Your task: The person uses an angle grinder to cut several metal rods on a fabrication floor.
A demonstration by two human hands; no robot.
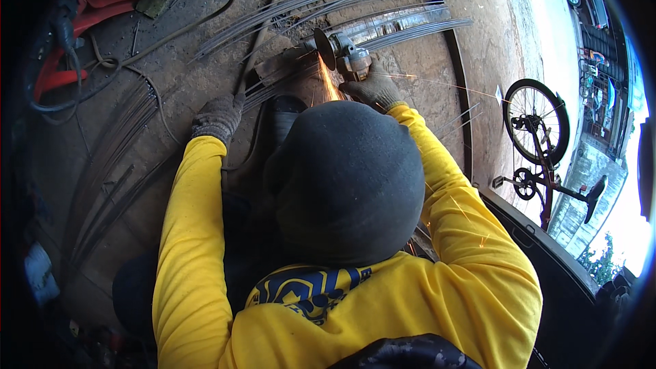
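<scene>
Fingers of the right hand (376, 86) wrap the grinder (355, 61) beside the rods (420, 33); whether the left hand (219, 119) (gloved, near them) grips any, I can't tell. Probably heavy and jerky, the grinder wants holding behind its disc (324, 49).

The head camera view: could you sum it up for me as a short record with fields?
Worker: yellow long-sleeved top, dark head covering
Right hand: gloved, holding an angle grinder
Left hand: gloved, beside thin metal rods; grip unclear
Grinder disc: orange sparks streaming off it, toward the worker
Beyond the grinder: more rods on the brown ground
Far right: a bicycle
</scene>
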